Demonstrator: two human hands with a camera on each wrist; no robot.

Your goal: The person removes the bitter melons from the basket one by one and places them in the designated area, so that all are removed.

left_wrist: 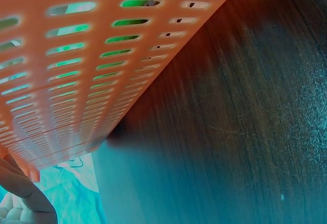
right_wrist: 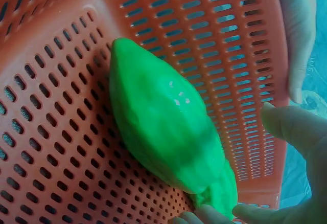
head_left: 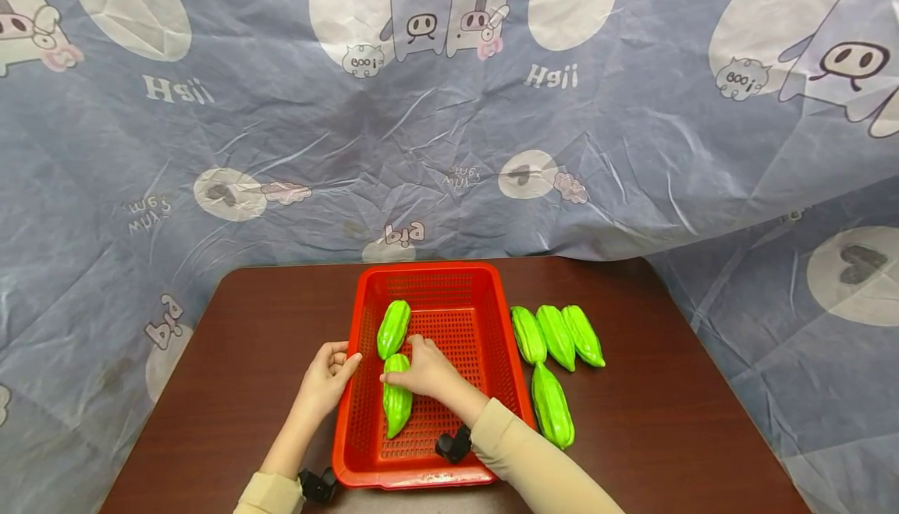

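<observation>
A red plastic basket (head_left: pixel 449 266) stands on the table. My left hand (head_left: pixel 330 376) grips its left rim, thumb over the edge and fingers along the outside; the left wrist view shows curled fingers (left_wrist: pixel 25 196) at the rim. Two bright green ridged gourds lie along the basket's left side: a far gourd (head_left: pixel 394 330) and a near gourd (head_left: pixel 398 412). Over the near one hovers my right hand (head_left: pixel 430 370), thumb and fingers spread apart. In the right wrist view, the thumb (right_wrist: pixel 286 124) stands clear of the near gourd (right_wrist: pixel 158 116), and the other fingertips are partly cut off.
Right of the basket, several more green gourds lie on the brown table (head_left: pixel 653 389): three side by side, including a middle gourd (head_left: pixel 556 337), and a nearer gourd (head_left: pixel 552 406). A patterned grey-blue cloth (head_left: pixel 449 124) hangs behind the table.
</observation>
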